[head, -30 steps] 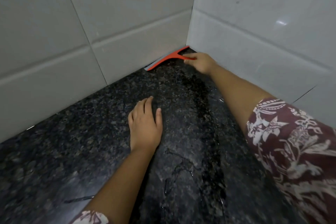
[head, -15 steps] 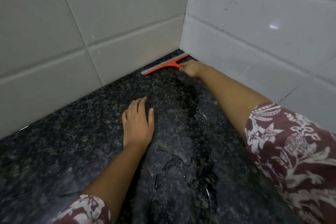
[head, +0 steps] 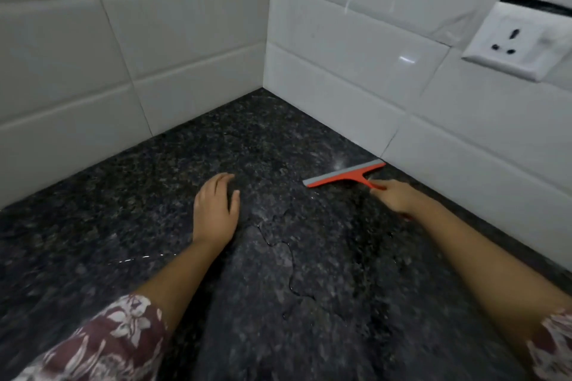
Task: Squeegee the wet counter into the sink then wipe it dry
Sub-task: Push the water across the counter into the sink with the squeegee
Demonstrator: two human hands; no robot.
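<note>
An orange squeegee [head: 343, 176] with a grey rubber blade lies blade-down on the dark speckled granite counter [head: 130, 195], its right end close to the white tiled wall. My right hand [head: 397, 196] is closed around its handle, which the fingers mostly hide. My left hand [head: 215, 209] rests flat on the counter to the left of the squeegee, fingers slightly apart and holding nothing. A thin outline of water [head: 288, 260] runs across the granite between my forearms. The sink is out of view.
White tiled walls [head: 185, 40] meet in a corner at the back of the counter. A white wall socket [head: 513, 40] sits on the right wall above the counter. My patterned maroon sleeves show at both bottom corners.
My right hand has pulled the squeegee out of the corner, toward me along the right wall. The view has shifted, bringing the socket into sight. My left hand stays flat on the counter.
</note>
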